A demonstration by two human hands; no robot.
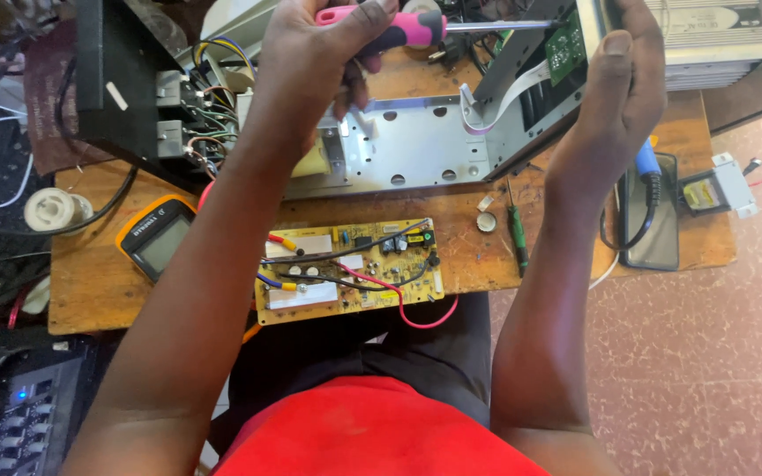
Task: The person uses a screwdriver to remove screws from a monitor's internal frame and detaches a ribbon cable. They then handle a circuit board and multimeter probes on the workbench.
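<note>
Screwdriver [416, 26] horizontal, tip pointing right

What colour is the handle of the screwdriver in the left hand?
Pink with black, seen in the head view: screwdriver handle, left hand.

circuit board [350, 271] on bench [99, 291] | multimeter [156, 236] left | chassis [416, 145] behind

From here I look down on a small wooden tabletop [99, 291], its surface scuffed and pale brown, with a worn front edge. To the right lies a speckled reddish-brown floor [707, 370], evenly lit by soft daylight. At the left edge, dark equipment [19, 414] crowds the space beside it.
</note>
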